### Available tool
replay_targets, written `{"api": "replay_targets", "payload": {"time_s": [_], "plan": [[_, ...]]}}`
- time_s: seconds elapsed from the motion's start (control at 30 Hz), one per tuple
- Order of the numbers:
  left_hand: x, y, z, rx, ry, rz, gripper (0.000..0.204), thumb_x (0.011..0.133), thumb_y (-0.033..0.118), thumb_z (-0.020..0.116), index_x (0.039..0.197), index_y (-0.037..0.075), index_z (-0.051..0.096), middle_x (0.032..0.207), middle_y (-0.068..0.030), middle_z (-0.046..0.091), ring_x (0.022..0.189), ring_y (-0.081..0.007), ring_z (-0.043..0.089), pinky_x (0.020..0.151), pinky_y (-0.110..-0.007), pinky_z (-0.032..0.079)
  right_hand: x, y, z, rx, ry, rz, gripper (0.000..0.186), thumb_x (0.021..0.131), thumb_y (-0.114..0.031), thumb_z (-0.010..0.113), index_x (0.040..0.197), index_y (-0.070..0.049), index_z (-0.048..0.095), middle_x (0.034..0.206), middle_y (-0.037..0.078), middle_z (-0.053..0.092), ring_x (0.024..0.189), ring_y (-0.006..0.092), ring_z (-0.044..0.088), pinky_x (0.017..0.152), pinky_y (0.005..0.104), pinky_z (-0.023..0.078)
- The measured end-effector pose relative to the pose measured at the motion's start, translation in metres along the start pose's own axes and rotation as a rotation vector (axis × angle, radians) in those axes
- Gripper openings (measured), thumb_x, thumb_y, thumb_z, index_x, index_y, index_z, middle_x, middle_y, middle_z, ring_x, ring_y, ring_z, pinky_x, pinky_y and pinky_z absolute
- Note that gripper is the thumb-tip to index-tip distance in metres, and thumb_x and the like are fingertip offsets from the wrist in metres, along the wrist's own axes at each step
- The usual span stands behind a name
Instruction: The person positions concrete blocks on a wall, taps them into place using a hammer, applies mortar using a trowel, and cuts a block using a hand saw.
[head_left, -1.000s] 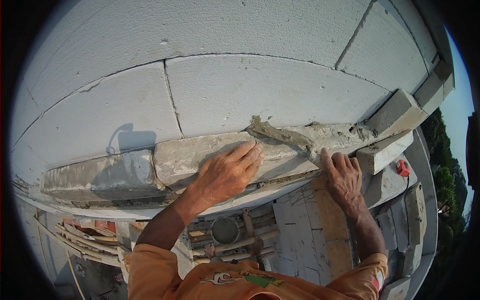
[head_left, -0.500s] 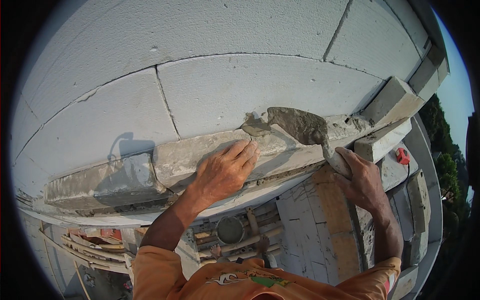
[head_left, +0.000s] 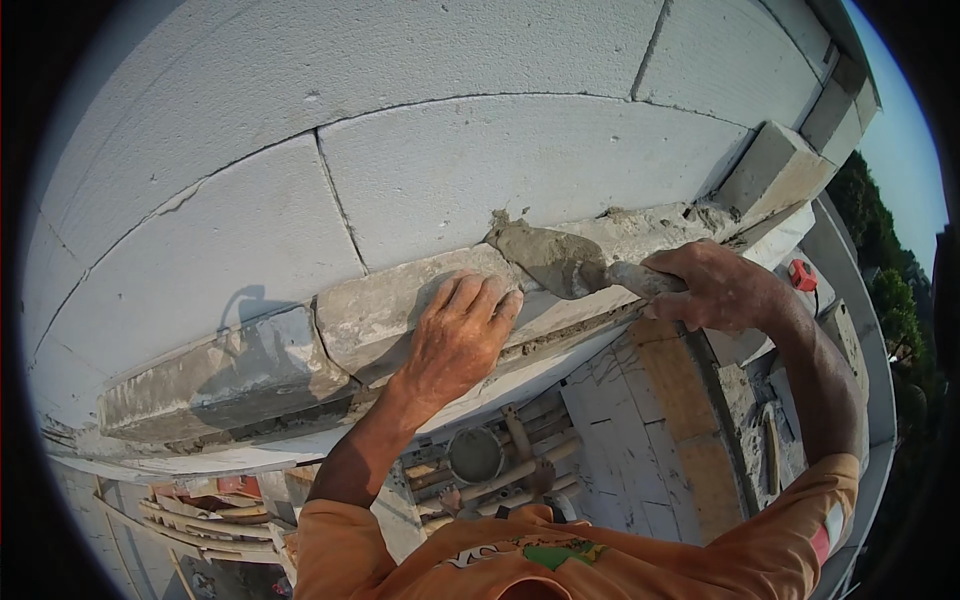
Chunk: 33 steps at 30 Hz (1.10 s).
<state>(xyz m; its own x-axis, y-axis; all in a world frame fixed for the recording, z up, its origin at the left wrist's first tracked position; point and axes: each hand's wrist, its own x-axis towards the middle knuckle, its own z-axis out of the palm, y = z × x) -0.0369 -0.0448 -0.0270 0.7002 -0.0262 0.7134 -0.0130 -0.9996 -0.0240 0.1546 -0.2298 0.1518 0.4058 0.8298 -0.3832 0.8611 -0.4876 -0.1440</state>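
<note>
My right hand [head_left: 715, 285] is closed around the handle of a mortar-smeared trowel [head_left: 555, 262]. The blade lies low along the ledge, its tip against the white block wall [head_left: 480, 165]. Wet mortar [head_left: 512, 222] sits at that tip, beside the end of a long grey block [head_left: 395, 300]. Over the front edge of this block rests my left hand [head_left: 460, 335], fingers laid on its top and slightly bent. The block's right end is partly covered by the blade and my fingers.
Left of the grey block is another grey block [head_left: 225, 370]. At the right stand an upright block [head_left: 775, 175] and a red tape measure [head_left: 802, 275]. Below are a bucket of mortar [head_left: 475, 455], bamboo poles [head_left: 525, 475] and my feet.
The trowel has moved left and down, from above the ledge onto the mortar by the block's end. Its handle has swung closer to level. My left hand stays on the block.
</note>
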Motion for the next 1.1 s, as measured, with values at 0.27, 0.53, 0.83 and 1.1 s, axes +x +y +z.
{"api": "replay_targets", "payload": {"time_s": [0.27, 0.53, 0.83, 1.1], "plan": [[-0.039, -0.01, -0.038, 0.093, 0.016, -0.231, 0.047, 0.078, 0.014, 0.079, 0.122, 0.002, 0.067, 0.135, -0.0157, 0.06, 0.124, -0.0312, 0.056, 0.114, -0.052, 0.035, -0.034, 0.008, -0.008, 0.277, 0.017, 0.148, 0.039, 0.092, -0.031, 0.063, 0.107, 0.004, 0.066, 0.075, 0.012, 0.068, 0.064, 0.0186, 0.068, 0.065, 0.0355, 0.057], [-0.089, -0.005, -0.073, 0.107, 0.058, -0.346, 0.046, 0.08, 0.013, 0.078, 0.124, 0.003, 0.067, 0.137, -0.0166, 0.059, 0.127, -0.0324, 0.055, 0.114, -0.054, 0.035, -0.024, 0.016, -0.004, 0.459, -0.034, 0.068, 0.04, 0.092, -0.033, 0.061, 0.099, 0.006, 0.065, 0.069, 0.009, 0.066, 0.054, 0.0136, 0.064, 0.051, 0.03, 0.053], [-0.188, 0.0, -0.115, 0.218, 0.34, -0.604, 0.046, 0.084, 0.002, 0.073, 0.127, -0.001, 0.059, 0.136, -0.0229, 0.057, 0.128, -0.0387, 0.053, 0.106, -0.054, 0.044, -0.012, -0.027, 0.019, 0.408, -0.028, 0.166, 0.042, 0.088, -0.031, 0.064, 0.105, 0.007, 0.064, 0.068, 0.01, 0.064, 0.051, 0.016, 0.061, 0.051, 0.0329, 0.052], [-0.261, -0.002, -0.109, 0.151, 0.577, -0.734, 0.045, 0.086, -0.005, 0.067, 0.13, -0.004, 0.057, 0.134, -0.023, 0.057, 0.122, -0.0378, 0.055, 0.098, -0.046, 0.049, -0.04, -0.067, 0.043, 0.352, 0.038, 0.126, 0.051, 0.085, -0.027, 0.067, 0.123, 0.006, 0.059, 0.071, 0.012, 0.062, 0.056, 0.0188, 0.062, 0.055, 0.0339, 0.051]]}}
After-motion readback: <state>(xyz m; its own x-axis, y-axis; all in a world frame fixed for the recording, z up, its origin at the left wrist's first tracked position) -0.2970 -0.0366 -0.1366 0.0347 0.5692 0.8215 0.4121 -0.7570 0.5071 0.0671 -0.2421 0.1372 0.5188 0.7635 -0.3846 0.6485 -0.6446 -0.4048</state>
